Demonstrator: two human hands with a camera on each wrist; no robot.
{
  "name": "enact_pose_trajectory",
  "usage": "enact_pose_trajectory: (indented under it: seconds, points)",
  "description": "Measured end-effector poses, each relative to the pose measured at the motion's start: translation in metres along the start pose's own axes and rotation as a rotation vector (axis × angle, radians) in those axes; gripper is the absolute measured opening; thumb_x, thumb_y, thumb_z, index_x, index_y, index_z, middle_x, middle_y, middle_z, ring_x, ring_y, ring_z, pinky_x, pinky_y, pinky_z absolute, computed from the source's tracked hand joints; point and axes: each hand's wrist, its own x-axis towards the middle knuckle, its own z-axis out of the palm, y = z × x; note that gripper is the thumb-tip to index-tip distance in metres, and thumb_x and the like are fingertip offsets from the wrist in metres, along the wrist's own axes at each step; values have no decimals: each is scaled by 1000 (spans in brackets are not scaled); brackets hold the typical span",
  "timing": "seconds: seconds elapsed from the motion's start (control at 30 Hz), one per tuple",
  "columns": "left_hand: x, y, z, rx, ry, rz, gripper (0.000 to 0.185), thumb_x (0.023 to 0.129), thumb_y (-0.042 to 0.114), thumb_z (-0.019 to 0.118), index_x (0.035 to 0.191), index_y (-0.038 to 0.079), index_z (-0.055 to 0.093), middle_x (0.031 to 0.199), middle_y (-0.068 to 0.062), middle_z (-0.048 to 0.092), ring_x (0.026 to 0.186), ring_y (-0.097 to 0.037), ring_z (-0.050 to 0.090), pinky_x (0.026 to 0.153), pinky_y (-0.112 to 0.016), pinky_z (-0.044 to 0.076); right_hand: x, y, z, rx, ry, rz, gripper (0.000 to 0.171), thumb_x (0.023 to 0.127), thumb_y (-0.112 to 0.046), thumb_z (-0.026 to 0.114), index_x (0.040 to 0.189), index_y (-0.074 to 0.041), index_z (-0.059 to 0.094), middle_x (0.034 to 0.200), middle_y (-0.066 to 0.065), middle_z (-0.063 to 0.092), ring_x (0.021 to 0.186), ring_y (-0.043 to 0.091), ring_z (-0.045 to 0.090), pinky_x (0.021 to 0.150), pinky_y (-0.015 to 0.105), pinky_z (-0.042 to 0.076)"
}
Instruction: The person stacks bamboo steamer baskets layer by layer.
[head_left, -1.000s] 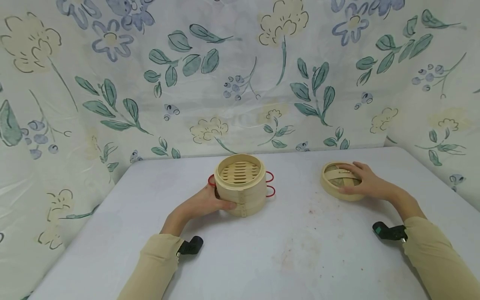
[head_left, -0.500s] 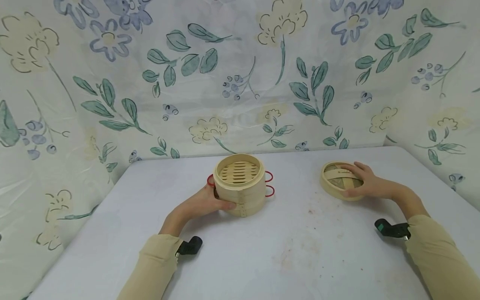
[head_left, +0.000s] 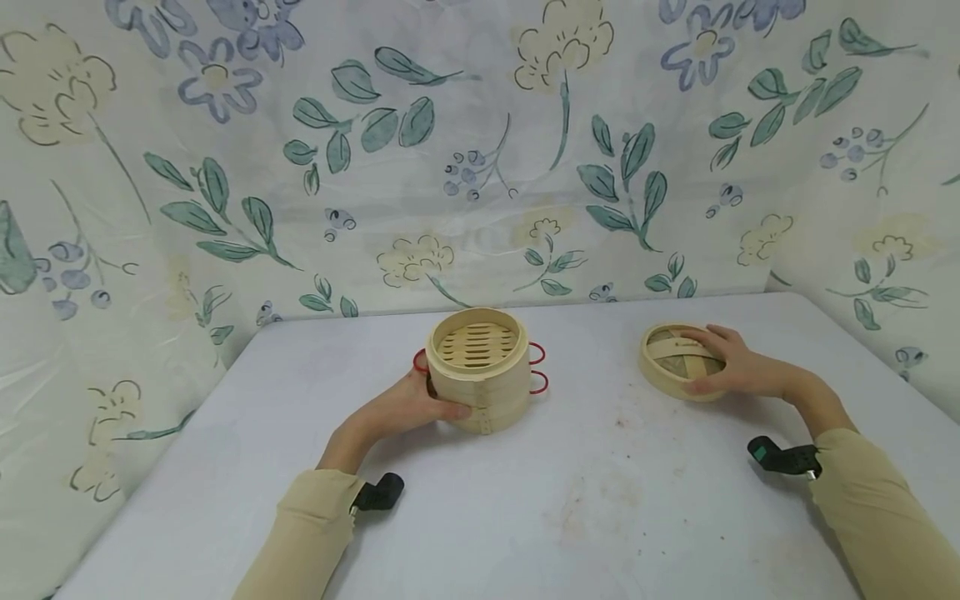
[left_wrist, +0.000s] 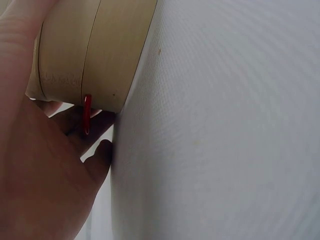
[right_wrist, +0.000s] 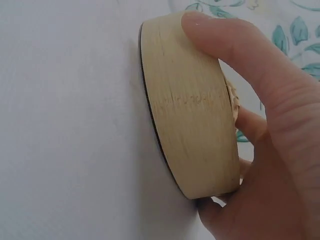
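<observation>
Two hands: left hand (head_left: 408, 406) grips round slatted bamboo steamer (head_left: 480, 367); right hand (head_left: 731, 364) clasps woven bamboo lid (head_left: 675, 360).

Tan sleeves (head_left: 307, 533), black wrist cameras (head_left: 380, 492)

Open bamboo steamer (head_left: 478, 369) upright mid-table w/ red handles; lid (head_left: 675, 362) flat, right.
</observation>
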Motion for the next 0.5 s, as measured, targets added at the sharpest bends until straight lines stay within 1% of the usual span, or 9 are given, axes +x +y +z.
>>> enact_pose_trajectory:
  seconds: [0.13, 0.23, 0.37, 0.5]
  points:
    - [0, 1, 0, -2, -3, -2, 95, 75, 26, 85, 150, 23, 26, 148, -5, 43, 139, -25, 36, 117, -51, 24, 0, -1, 0, -11, 10, 42, 96, 83, -42, 71, 156, -8, 18, 154, 37, -5, 137, 65, 3, 99, 82, 16]
    - [0, 1, 1, 4, -4, -2, 97, 75, 27, 85, 150, 24, 25, 149, -4, 41, 140, -25, 35, 117, -52, 23, 0, -2, -1, -18, 26, 68, 97, 84, -45, 71, 156, -5, 19, 154, 37, -1, 136, 62, 10, 100, 80, 19]
    - [0, 2, 1, 12, 1, 1, 98, 75, 27, 85, 151, 24, 23, 150, -5, 40, 141, -26, 33, 118, -53, 22, 1, -4, -2, -19, 51, 67, 97, 84, -47, 70, 155, -2, 20, 154, 37, 5, 134, 58, 18, 101, 78, 24]
    - [0, 1, 1, 7, 0, 16, 97, 75, 26, 85, 150, 23, 24, 149, -4, 41, 141, -25, 33, 118, -54, 21, 1, -5, -3, -16, 69, 55, 95, 85, -47, 69, 154, -1, 22, 153, 36, 9, 133, 55, 21, 101, 76, 26]
